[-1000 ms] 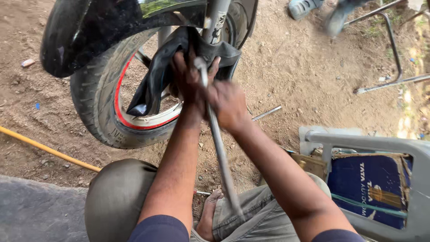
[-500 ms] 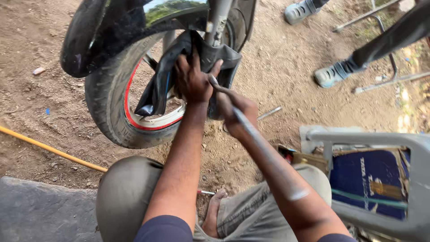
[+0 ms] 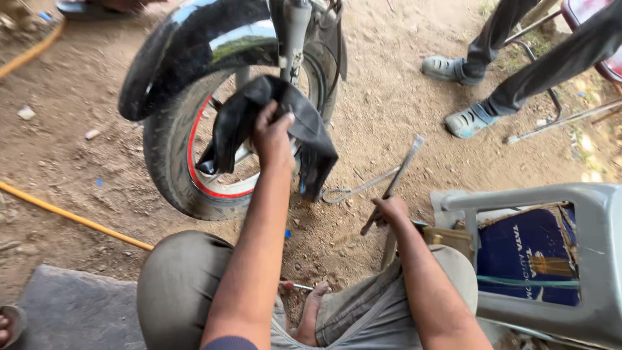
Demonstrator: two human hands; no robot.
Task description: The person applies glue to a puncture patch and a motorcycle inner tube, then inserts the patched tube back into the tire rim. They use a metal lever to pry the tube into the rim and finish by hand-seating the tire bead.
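Note:
My left hand point(image 3: 272, 136) grips a limp black inner tube point(image 3: 311, 139) that hangs out of a motorcycle front wheel. The wheel has a black tyre point(image 3: 162, 168) and a red-striped rim point(image 3: 214, 191), under a glossy black mudguard point(image 3: 188, 48). My right hand point(image 3: 387, 210) is down by my knee, closed around a long metal tyre lever point(image 3: 400, 172) that points up and away from the wheel. I sit on the dirt with both knees bent.
A grey plastic stool point(image 3: 583, 259) with a blue box inside lies at my right. Another person's legs and sandalled feet point(image 3: 470, 120) stand at the upper right. A yellow hose point(image 3: 71, 217) crosses the ground at the left. A wire loop point(image 3: 350, 191) lies on the dirt.
My right hand has pulled the tyre lever away from the wheel and lowered it toward my knee. My left hand has drawn more of the inner tube out.

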